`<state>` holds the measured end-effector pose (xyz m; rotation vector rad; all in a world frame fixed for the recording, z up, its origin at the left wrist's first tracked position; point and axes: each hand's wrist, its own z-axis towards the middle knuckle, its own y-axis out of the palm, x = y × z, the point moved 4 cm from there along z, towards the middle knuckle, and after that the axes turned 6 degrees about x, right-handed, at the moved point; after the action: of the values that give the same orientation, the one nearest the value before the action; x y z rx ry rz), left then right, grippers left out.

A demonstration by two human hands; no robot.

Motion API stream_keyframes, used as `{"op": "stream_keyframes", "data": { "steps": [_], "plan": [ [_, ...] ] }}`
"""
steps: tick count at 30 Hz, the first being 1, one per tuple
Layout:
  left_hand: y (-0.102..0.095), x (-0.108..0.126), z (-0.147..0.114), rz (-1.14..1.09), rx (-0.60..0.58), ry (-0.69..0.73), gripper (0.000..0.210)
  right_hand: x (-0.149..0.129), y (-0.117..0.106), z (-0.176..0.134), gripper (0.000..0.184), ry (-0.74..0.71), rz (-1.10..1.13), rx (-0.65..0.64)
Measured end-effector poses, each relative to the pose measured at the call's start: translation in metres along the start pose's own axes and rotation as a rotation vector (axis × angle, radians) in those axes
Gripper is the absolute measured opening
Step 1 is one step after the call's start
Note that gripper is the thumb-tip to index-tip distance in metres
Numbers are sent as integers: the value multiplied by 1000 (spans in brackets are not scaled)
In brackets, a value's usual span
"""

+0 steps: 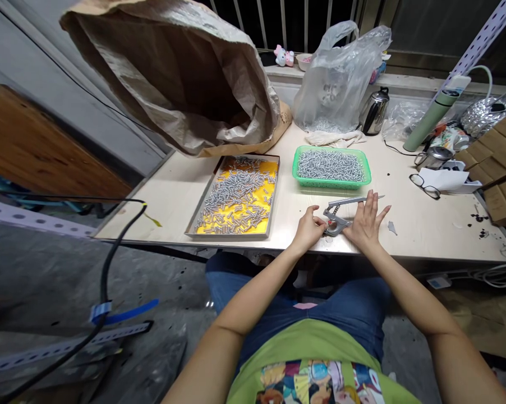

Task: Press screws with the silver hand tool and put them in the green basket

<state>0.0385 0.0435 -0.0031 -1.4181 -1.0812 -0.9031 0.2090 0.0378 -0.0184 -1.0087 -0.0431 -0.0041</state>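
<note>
- At the far left, a brown wooden board (46, 146) leans beside a pale wall; a black cable (105, 275) with a blue strap hangs in front of the table (152, 210).
- A large brown paper bag (127, 50) lies at the back of the table, its wide mouth facing the person.
- Just in front of the bag sits a shallow tray (230, 236) with a yellow bottom, strewn with small silvery metal pieces (236, 188).
- The left hand (309, 231) is at the near edge of the table, fingers bent and fingertips touching the tool; whether they grip it or a small part at its red spot, I cannot tell.
- The grey metal tool (339, 223), with a spring between its arms, lies between the two hands, in front of the green basket (332, 184).
- That basket is filled with more metal pieces (331, 165); behind it stands a clear plastic bag (329, 90).
- The right hand (366, 224) has its fingers straight and spread, touching the tool's right side.
- Near the right hand lies a small grey scrap (391, 227); farther back is a shiny kettle (375, 112).
- Farther right are eyeglasses (429, 192), a metal cup (438, 157), a tall green bottle (429, 120) and stacked cardboard boxes (499, 143).
</note>
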Motion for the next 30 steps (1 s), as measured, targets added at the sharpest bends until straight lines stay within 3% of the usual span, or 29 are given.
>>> {"op": "stream_keyframes", "data": {
  "steps": [5, 16, 30],
  "plan": [
    [0, 2, 2, 132, -22, 91, 59, 0, 1, 0, 69, -11, -6, 15],
    [3, 0, 3, 242, -71, 135, 62, 0, 1, 0, 69, -2, -9, 15],
    [8, -7, 1, 176, -156, 204, 63, 1, 2, -1, 70, -43, 5, 39]
  ]
}}
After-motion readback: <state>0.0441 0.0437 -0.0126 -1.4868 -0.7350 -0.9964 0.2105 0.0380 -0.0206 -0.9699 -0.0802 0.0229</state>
